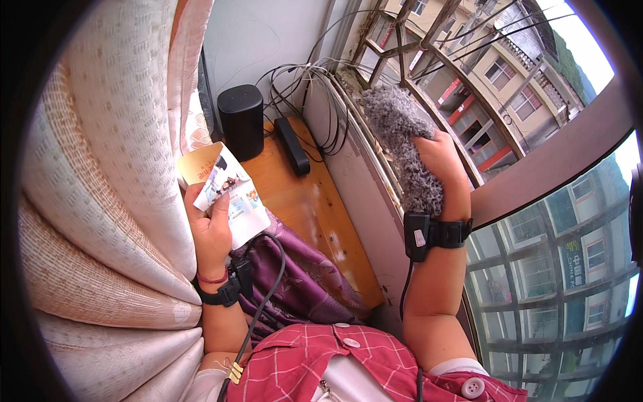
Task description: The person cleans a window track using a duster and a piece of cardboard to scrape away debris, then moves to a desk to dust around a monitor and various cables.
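Observation:
My left hand (211,221) holds some printed paper sheets or a booklet (243,216), its upper part folded over, beside the pale curtain. My right hand (442,156) is closed around a grey fluffy duster (402,135), which lies along the track of the open window. The duster's far end reaches toward the outer bars, and its near end is by the black device strapped to my right wrist. The fingers of my right hand are partly hidden in the pile.
A black speaker-like box (241,120) and a black power strip or adapter (292,145) stand on the wooden surface (321,216). Coiled cables (331,110) hang at the window corner. Purple cloth (301,271) drapes over the wood. Pale curtains (115,176) fill the left side; a glass pane (542,261) is at right.

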The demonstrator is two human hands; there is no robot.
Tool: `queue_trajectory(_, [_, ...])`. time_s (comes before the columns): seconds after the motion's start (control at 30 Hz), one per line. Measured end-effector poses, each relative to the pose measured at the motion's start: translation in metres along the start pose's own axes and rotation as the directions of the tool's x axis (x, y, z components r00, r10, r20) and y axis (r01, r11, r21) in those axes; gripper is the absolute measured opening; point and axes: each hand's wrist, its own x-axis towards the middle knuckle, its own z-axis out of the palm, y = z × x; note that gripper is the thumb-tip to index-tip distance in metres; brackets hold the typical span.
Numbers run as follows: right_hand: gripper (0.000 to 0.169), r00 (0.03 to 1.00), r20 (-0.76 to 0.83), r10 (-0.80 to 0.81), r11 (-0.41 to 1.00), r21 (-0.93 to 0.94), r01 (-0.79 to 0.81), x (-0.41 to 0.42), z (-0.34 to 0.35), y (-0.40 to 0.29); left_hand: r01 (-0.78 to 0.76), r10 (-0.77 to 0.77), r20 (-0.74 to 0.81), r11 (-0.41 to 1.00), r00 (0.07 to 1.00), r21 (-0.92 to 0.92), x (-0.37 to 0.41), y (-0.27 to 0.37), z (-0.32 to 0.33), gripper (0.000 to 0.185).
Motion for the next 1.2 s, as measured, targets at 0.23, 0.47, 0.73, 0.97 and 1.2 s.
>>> queue_trajectory(0.23, [0.032, 0.992, 0.107, -0.060, 0.944, -0.317, 0.091, 0.154, 0.064, 0.008, -0.015, 0.016, -0.015, 0.996, 1.000, 0.083, -0.001, 0.002, -0.003, 0.015])
queue_trajectory(0.47, [0.037, 0.950, 0.304, -0.071, 0.617, -0.735, 0.281, 0.274, 0.126, 0.059, -0.127, 0.112, 0.076, 0.963, 0.991, 0.239, 0.004, 0.009, 0.004, 0.011])
queue_trajectory(0.73, [0.044, 0.896, 0.436, 0.088, 0.652, -0.705, 0.279, 0.205, 0.118, 0.082, -0.099, 0.090, 0.054, 0.976, 0.994, 0.194, 0.002, 0.006, -0.004, 0.014])
queue_trajectory(0.97, [0.038, 0.828, 0.545, 0.131, 0.466, -0.771, 0.434, 0.097, 0.057, 0.062, -0.048, 0.049, 0.053, 0.999, 0.997, -0.018, 0.003, -0.005, -0.001, 0.017])
queue_trajectory(1.2, [0.030, 0.970, 0.174, 0.170, 0.908, -0.411, -0.086, -0.089, -0.027, 0.004, 0.125, -0.117, 0.086, 0.987, 0.989, -0.099, -0.001, -0.006, -0.003, 0.029])
